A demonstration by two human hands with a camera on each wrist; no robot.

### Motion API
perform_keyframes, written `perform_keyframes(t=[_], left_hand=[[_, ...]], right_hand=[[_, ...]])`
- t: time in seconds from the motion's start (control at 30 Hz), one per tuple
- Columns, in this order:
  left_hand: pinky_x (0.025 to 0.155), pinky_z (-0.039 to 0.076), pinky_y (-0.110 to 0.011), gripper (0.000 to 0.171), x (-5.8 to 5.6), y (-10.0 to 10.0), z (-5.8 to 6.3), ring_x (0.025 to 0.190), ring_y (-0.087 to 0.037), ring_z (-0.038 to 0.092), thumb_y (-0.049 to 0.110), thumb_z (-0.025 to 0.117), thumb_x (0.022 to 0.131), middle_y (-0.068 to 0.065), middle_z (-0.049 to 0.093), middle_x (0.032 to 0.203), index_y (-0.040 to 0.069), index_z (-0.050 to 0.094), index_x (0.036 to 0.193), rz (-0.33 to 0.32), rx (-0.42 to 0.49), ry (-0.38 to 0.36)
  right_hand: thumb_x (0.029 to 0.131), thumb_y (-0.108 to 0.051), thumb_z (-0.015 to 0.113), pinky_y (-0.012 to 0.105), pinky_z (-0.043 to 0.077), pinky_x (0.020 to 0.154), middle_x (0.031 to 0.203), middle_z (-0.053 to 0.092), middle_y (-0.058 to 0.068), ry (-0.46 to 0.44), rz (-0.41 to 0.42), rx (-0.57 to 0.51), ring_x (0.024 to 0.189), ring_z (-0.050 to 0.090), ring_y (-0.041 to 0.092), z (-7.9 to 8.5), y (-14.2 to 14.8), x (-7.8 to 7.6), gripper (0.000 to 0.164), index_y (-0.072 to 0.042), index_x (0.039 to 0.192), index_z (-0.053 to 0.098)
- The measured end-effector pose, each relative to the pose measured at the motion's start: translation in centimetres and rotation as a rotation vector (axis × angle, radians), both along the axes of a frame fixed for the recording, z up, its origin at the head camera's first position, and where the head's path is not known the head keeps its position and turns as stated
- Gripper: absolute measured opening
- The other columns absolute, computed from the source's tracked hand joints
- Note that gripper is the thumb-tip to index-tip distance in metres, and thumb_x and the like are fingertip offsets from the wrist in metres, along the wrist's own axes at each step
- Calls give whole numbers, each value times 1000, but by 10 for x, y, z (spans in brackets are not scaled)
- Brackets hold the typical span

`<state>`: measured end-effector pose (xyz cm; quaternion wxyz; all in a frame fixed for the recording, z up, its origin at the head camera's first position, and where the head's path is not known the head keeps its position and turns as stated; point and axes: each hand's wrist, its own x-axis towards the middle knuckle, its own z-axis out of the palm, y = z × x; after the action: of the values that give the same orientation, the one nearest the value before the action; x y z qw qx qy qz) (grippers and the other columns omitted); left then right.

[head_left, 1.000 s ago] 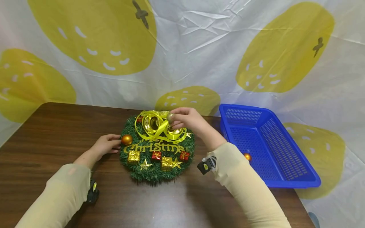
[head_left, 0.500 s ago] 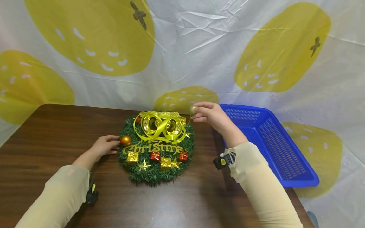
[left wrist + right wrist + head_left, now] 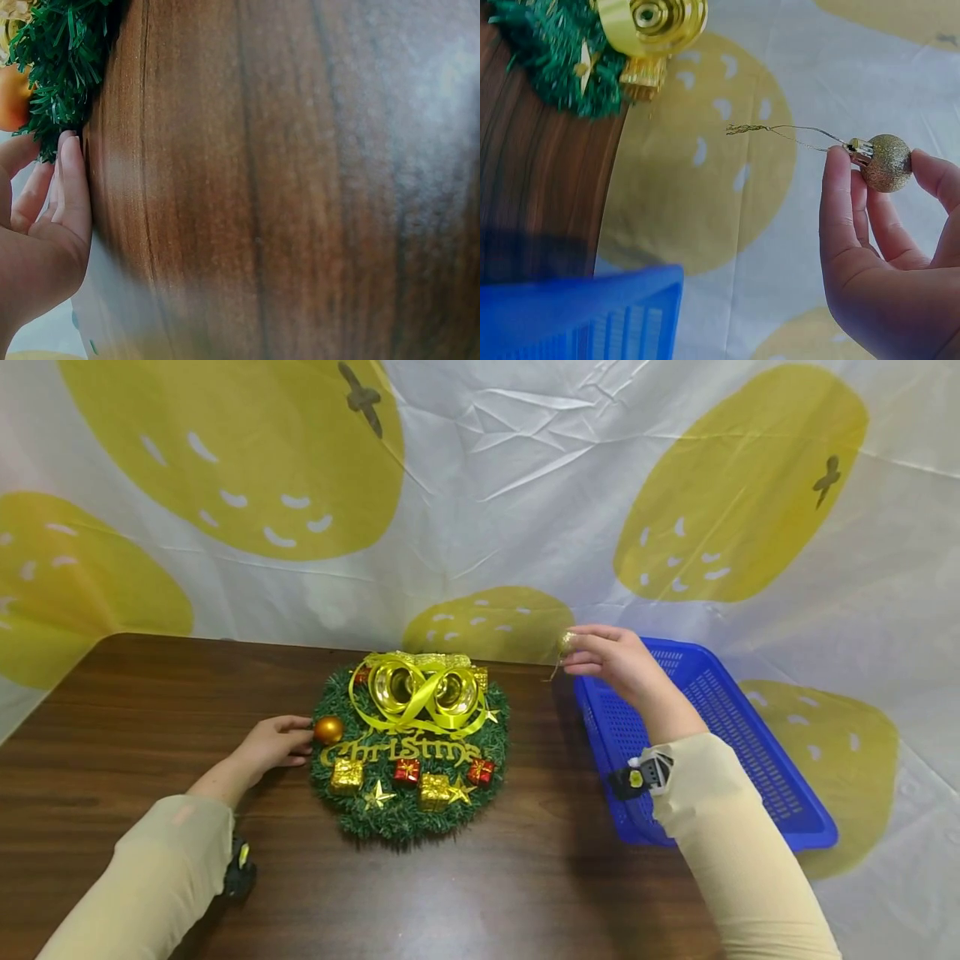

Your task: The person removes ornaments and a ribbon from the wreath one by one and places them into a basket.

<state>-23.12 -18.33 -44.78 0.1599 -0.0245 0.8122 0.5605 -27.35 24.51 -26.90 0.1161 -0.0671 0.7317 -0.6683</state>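
Since the earlier frame, the right hand point(image 3: 618, 664) has moved rightward, away from the green wreath point(image 3: 390, 829), bringing a small gold glitter ball point(image 3: 887, 163) to the far left corner of the blue basket point(image 3: 816, 838). The right hand pinches the ball between thumb and fingertips, with its looped gold cord point(image 3: 746, 129) trailing free. From that grip, the wreath lies to the left on the dark wooden table point(image 3: 517, 877), well apart, and the basket sits below and to the right, the hand partly over it and the ball near its left edge. The left hand point(image 3: 273, 743) has its fingers fairly straight, touching the wreath's left edge, with a shiny orange ball point(image 3: 328, 729) just beyond the fingertips; whether it presses there is unclear. The step in hand appears to be carrying the glitter ball clear of the wreath; the next move probably calls for bringing it further right, over the basket, and loosening the pinch there, minding the cord. For writing, gold lettering point(image 3: 411, 748) on the wreath reads "Christma", its ending not clear; the word above is mostly hidden by yellow ribbon point(image 3: 422, 702). No brand or label can be read.
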Motion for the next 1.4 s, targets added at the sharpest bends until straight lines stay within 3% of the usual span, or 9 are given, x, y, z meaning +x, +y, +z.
perform_keyframes(t=[0.27, 0.4, 0.57, 0.7, 0.8, 0.9, 1.07, 1.4], left_hand=[[78, 57, -25, 54, 0, -1, 0, 90, -6, 59, 19, 41, 100, -35, 35, 139, -12, 26, 142, -12, -7, 3], [79, 57, -25, 54, 0, -1, 0, 91, -6, 59, 19, 41, 100, -35, 35, 139, -12, 26, 142, -13, -6, 1], [78, 57, -25, 54, 0, -2, -1, 90, -6, 59, 19, 41, 100, -36, 35, 139, -12, 25, 142, -13, -5, 4], [78, 57, -24, 54, -1, -2, -2, 90, -6, 59, 19, 41, 100, -36, 35, 138, -13, 26, 142, -14, -2, 9], [77, 57, -24, 54, -1, -2, -2, 89, -5, 59, 19, 41, 100, -36, 35, 138, -13, 26, 142, -13, 0, 8], [77, 57, -24, 54, -2, -2, -3, 88, -4, 59, 19, 41, 100, -36, 36, 138, -13, 26, 142, -12, 2, 6], [78, 57, -25, 54, -1, -2, -2, 89, -5, 59, 19, 41, 100, -36, 36, 138, -13, 26, 142, -14, -1, 6], [78, 57, -25, 54, -1, -1, -1, 91, -7, 60, 19, 41, 100, -36, 37, 138, -13, 26, 141, -17, -5, 7]], right_hand=[[90, -12, 61, 24, 58, 73, 83, 70, -4, 48, -3, -67, 72, 68, 11, -4, 34, -4, 3, -10, 93, 62], [86, -18, 68, 26, 59, 73, 86, 70, -3, 73, 36, -110, 75, 69, 13, -14, 56, -12, 15, -8, 94, 61], [90, -15, 63, 24, 59, 72, 82, 69, -4, 16, -26, -90, 73, 68, 11, -15, 72, -10, 6, -12, 85, 65], [95, -6, 50, 23, 59, 69, 77, 68, -2, -61, -92, -77, 69, 68, 12, -20, 81, -9, 25, -14, 78, 67], [96, -6, 47, 22, 58, 68, 75, 66, -3, -80, -119, -2, 68, 68, 11, -28, 90, -10, 24, -14, 81, 64], [96, -10, 50, 20, 58, 68, 75, 65, -4, -85, -127, 122, 69, 68, 9, -35, 96, -10, 11, -4, 96, 59], [96, -14, 49, 20, 58, 72, 79, 61, -7, -117, -104, 331, 70, 67, 6, -45, 102, -13, 41, 14, 125, 42], [94, -9, 48, 26, 58, 73, 82, 65, 0, -183, -14, 583, 69, 64, 5, -57, 109, -10, 43, 23, 123, 42]])
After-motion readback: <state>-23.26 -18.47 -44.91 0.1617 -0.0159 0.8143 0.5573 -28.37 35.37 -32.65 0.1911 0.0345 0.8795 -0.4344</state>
